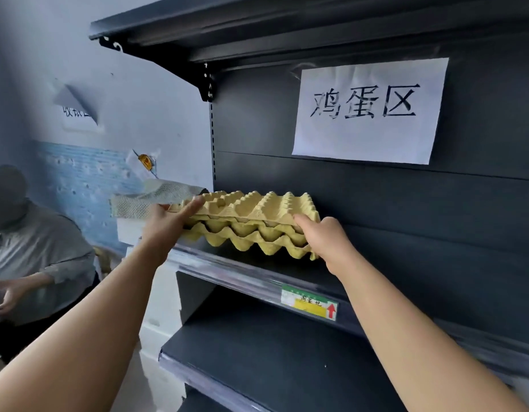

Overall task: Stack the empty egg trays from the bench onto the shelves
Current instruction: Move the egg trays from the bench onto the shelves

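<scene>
We have the stack of yellow-brown moulded-pulp egg trays (251,221) sitting on the dark grey metal shelf (227,269), at its left end, below the white paper sign (370,111). Our left hand (165,227) lies at the stack's left corner, fingers straight and close together along the top tray's rim; its thumb is hidden, so we cannot tell whether it grips. Our right hand (328,242) holds the front right corner, index finger on the top rim, the other fingers curled against the lower trays. We count about 3 trays. To finish well, we judge we should press evenly from both corners, nest the cups squarely, and slide the stack back from the shelf's front edge.
</scene>
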{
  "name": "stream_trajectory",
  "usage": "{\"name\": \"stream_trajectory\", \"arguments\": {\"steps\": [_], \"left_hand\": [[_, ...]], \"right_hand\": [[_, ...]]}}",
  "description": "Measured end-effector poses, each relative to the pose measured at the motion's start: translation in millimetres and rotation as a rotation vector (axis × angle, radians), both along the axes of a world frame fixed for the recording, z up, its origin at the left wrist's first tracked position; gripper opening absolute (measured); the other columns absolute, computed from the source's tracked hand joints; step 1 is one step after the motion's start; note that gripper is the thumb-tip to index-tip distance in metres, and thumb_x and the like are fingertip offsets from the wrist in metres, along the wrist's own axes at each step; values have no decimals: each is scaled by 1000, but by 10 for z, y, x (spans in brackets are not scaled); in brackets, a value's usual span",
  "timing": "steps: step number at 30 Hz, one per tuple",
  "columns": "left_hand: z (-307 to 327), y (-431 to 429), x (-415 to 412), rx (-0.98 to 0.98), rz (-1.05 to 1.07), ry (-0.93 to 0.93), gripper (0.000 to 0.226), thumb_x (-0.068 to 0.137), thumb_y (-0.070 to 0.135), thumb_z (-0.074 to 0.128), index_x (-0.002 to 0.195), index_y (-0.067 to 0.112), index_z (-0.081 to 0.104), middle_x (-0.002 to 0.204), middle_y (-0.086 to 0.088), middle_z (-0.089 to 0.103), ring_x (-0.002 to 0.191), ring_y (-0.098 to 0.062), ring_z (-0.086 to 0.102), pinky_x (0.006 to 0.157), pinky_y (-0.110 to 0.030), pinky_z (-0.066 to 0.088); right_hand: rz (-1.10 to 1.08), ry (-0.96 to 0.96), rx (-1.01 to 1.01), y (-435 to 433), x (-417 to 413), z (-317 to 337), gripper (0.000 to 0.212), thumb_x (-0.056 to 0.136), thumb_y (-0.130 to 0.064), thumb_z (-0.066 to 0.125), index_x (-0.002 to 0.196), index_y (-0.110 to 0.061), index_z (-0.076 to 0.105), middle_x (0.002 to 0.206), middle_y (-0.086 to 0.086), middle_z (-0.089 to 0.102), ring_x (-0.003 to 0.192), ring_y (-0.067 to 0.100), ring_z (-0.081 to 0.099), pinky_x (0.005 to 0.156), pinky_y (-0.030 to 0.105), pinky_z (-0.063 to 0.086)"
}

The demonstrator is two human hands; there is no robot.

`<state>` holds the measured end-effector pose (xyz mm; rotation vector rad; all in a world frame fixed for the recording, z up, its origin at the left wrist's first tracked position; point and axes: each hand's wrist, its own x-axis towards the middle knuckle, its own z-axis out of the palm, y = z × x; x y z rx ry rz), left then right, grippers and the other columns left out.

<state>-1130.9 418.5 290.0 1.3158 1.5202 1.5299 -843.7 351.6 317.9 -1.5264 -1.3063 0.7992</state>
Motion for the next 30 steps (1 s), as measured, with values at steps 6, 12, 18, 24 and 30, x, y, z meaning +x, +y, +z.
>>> {"name": "stream_trajectory", "arguments": {"steps": [6,12,18,24,30], "left_hand": [[-79,294,-441,-53,-191,150,94,40,63,91,101,-3,65,87,-10,72,70,-17,65,65,-29,47],[-124,391,-542,-59,-217,224,52,65,49,86,83,7,62,70,-6,64,66,-15,55,62,-26,44],[-79,368,-461,20,-144,426,45,81,42,75,110,10,62,101,4,65,100,-24,58,85,-37,45],[56,41,-55,264,-43,745,54,87,43,66,129,11,58,133,-11,56,118,-36,50,98,-44,41],[-22,-542,661,497,-214,858,46,90,44,59,122,12,64,122,-8,64,105,-34,61,87,-43,51]], "right_hand": [[10,-32,-39,114,-373,-101,52,73,-52,75,101,-9,63,101,4,66,83,13,59,65,24,45],[-20,-129,-80,210,-620,-177,56,65,-50,80,103,-13,62,95,4,71,85,16,65,80,34,55],[-65,-291,-73,151,-660,-171,62,62,-60,75,103,-17,59,101,-3,63,87,11,60,76,31,53],[-151,-539,45,-129,-556,-49,61,83,-51,63,128,-11,53,129,1,53,109,17,51,82,29,41],[-251,-780,66,-702,-192,-142,51,93,-43,52,138,-19,49,141,-3,49,126,16,45,100,31,38]]}}
